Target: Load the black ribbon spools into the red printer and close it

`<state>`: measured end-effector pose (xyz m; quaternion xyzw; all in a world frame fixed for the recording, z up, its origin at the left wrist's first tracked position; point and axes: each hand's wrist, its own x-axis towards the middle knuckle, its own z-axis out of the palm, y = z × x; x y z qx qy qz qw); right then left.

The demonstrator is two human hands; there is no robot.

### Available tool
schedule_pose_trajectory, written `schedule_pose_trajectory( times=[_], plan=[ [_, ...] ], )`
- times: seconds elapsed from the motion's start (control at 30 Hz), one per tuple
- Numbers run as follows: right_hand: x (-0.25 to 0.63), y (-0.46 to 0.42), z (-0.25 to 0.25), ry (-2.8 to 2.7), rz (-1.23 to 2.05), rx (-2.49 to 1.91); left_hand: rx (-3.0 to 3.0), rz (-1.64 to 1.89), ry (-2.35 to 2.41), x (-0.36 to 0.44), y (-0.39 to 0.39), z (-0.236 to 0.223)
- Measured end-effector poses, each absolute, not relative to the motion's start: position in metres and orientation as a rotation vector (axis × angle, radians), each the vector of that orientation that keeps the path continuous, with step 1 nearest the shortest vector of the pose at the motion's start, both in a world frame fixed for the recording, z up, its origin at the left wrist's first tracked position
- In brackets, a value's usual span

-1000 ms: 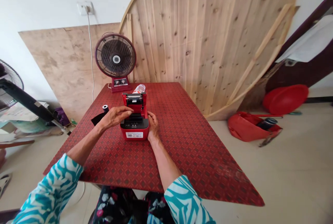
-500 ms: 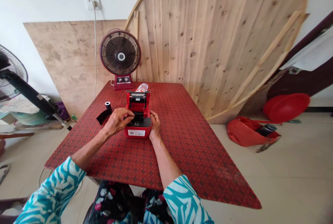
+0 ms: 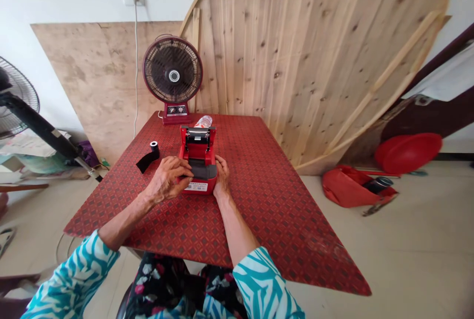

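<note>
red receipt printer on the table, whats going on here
A person seated at a red patterned table has both bare hands on a red receipt printer. The left hand lies over the printer's near left side, and the right hand is against its right side. A small roll with a black strip lies to the left, and a plastic bottle lies behind the printer.
</note>
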<state>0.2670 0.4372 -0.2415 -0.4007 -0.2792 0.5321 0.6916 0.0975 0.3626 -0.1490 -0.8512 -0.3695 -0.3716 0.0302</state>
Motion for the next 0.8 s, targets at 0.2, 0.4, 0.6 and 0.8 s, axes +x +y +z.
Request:
schedule_pose_trajectory(
  times=[0.2,0.4,0.6,0.8],
  plan=[
    [0.268,0.434,-0.245,-0.615,1.233,-0.893,-2.558,-1.178,-1.035,0.099,0.357,-0.158],
    [0.279,0.452,-0.246,-0.743,1.178,-0.947,-2.473,-1.276,-0.964,0.098,0.355,-0.174],
    [0.288,0.505,-0.205,-1.010,1.116,-0.909,-2.436,-1.317,-0.931,0.094,0.356,-0.187],
    [0.290,0.494,-0.192,-0.949,1.102,-1.028,-2.431,-1.328,-0.925,0.094,0.355,-0.187]
  ],
)
